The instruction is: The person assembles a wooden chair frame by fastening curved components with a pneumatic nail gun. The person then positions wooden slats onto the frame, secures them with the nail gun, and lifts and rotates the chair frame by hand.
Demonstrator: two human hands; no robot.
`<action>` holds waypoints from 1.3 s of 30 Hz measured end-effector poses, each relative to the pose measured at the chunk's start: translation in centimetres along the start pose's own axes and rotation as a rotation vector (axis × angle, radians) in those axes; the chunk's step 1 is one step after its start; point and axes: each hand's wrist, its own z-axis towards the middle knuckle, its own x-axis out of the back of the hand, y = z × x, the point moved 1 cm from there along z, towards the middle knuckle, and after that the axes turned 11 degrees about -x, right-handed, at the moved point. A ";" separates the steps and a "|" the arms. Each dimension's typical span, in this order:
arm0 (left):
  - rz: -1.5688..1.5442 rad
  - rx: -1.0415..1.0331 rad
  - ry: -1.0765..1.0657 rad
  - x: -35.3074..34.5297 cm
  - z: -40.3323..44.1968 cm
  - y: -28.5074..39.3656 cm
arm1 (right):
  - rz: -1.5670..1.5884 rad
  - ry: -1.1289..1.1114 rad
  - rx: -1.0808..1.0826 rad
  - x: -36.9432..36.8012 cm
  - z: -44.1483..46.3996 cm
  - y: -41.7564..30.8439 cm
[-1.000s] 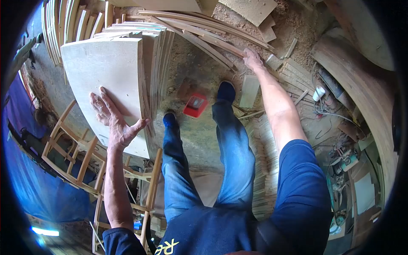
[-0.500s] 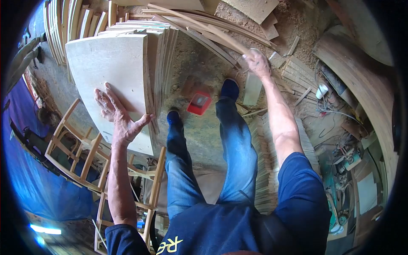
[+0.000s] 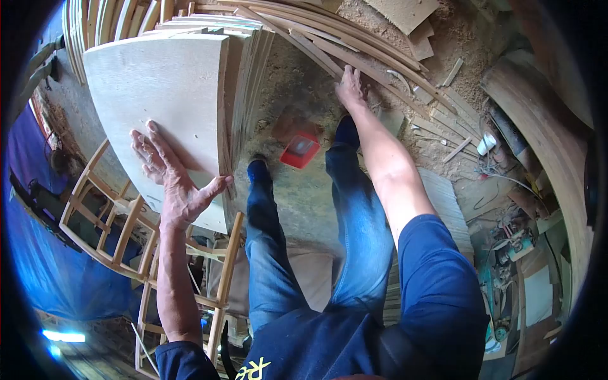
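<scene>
My left hand [image 3: 168,177] lies on the pale curved-edge plywood panel [image 3: 158,95], fingers apart, thumb out at the panel's right edge. This panel is the top of a leaning stack of similar panels [image 3: 250,69]. My right hand [image 3: 351,88] reaches down to the end of a long thin wooden strip [image 3: 304,47], fingers bent around that end; part of the grip is hidden. Other curved wooden strips [image 3: 380,54] lie just beyond the hand.
A red plastic tray [image 3: 300,151] sits on the floor between my feet. At left stand wooden chair frames [image 3: 130,231] by a blue tarp [image 3: 69,253]. Offcuts [image 3: 456,150], sawdust, a white cup [image 3: 486,143] and a large curved wooden piece [image 3: 538,126] are at right.
My right hand has moved down and left, off the long strip it held raised, which now appears laid among the others. My left hand stays on the panel; the view has shifted slightly.
</scene>
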 end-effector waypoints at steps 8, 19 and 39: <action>0.044 0.028 -0.024 0.0 -0.2 -0.1 | 0.131 -0.245 0.252 1.9 -2.3 0.6; -0.067 -0.158 0.003 -1.9 -0.5 -1.3 | 0.280 -0.507 -0.132 21.8 -15.2 -1.7; -1.082 -0.160 0.315 14.3 -26.8 3.3 | 0.439 -0.623 0.901 36.1 -47.7 -25.4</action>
